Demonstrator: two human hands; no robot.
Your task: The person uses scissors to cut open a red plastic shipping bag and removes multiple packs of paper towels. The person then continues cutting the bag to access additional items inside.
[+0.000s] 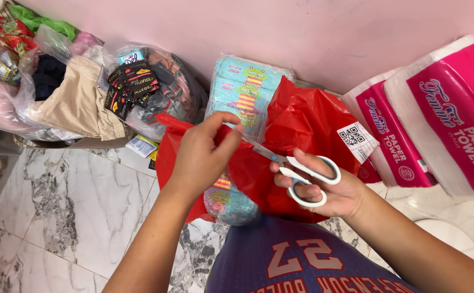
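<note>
My left hand [201, 154] pinches the edge of a red plastic bag [302, 122] that wraps a light-blue patterned pack [245, 87] standing on the marble floor. My right hand [329, 190] holds white-handled scissors [296, 168], fingers through the loops. The blades point left and up into the red plastic, right beside my left fingertips. A white label with a square code [356, 140] is stuck on the bag's right side. The lower part of the blue pack pokes out under my left wrist.
Pink-and-white paper towel packs [443, 114] lean on the pink wall at right. Clear bags of clothes and small black sachets [131, 87] pile up at left. A dark jersey [296, 260] covers my lap. White marble floor [68, 206] spreads to the lower left.
</note>
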